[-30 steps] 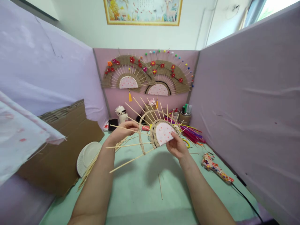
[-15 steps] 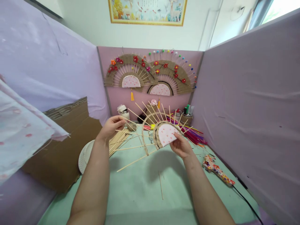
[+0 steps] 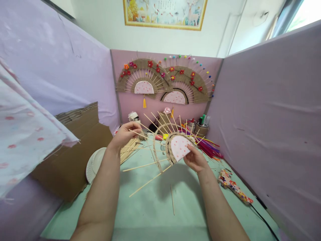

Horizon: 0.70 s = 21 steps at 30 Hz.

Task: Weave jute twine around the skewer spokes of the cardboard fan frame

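Note:
A half-round fan frame (image 3: 179,147) hangs above the table, tilted, with its thin wooden sticks spread out like rays. Pink-dotted white cloth covers its centre, edged by brown twine and a dark line. A second arc of twine (image 3: 155,157) crosses the sticks farther out. My right hand (image 3: 197,159) grips the cloth-covered centre at its lower right, thumb on the front and fingers behind. On the left, my left hand (image 3: 129,134) is closed in a pinch at the outer ends of the upper-left sticks. Whether twine is also between those fingers cannot be made out.
Loose sticks (image 3: 130,149) and a white paper plate (image 3: 95,164) lie left, near cardboard (image 3: 75,147). A floral glue gun (image 3: 234,187) with a cord lies right, below colourful pipe cleaners (image 3: 208,147). One stick (image 3: 172,199) lies in front. Finished fans (image 3: 144,73) hang behind.
The fan has tipped, its left sticks swinging lower. My left hand has shifted to a different spot along the stick ends, and my right hand keeps its grip. The whole view has shifted slightly.

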Available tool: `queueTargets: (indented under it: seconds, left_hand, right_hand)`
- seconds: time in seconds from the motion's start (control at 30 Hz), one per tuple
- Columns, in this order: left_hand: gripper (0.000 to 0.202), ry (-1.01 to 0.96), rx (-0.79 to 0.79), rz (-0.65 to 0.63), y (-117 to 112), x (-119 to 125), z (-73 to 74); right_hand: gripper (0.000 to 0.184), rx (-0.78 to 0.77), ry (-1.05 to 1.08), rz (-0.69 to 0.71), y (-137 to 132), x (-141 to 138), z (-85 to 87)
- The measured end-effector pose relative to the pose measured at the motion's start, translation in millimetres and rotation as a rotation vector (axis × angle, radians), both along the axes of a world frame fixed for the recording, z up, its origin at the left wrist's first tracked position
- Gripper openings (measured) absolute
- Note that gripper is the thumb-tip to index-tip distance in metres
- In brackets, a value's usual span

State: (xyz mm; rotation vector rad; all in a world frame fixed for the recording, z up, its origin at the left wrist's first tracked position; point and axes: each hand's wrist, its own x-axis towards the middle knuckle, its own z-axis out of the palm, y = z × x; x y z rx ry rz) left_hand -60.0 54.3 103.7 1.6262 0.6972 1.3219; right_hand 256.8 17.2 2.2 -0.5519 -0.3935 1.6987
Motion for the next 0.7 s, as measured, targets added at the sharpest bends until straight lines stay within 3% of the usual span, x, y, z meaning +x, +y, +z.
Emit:
queueTargets:
  seconds: [0.17, 0.37, 0.7]
  left_hand:
    - [0.014, 0.024, 0.149, 0.077, -2.5, 3.2, 4.5]
    - [0.010, 0.080, 0.413, 0.238, -9.6, 8.8, 12.9]
    - [0.014, 0.151, 0.572, 0.399, -3.6, 4.4, 13.8]
  right_hand:
    - [0.033, 0.021, -0.019, 0.017, 0.8, 1.2, -1.0]
    - [0.027, -0.013, -0.005, -0.006, -3.2, -0.6, 4.6]
    - [0.030, 0.017, -0.030, 0.020, -0.4, 2.3, -0.9]
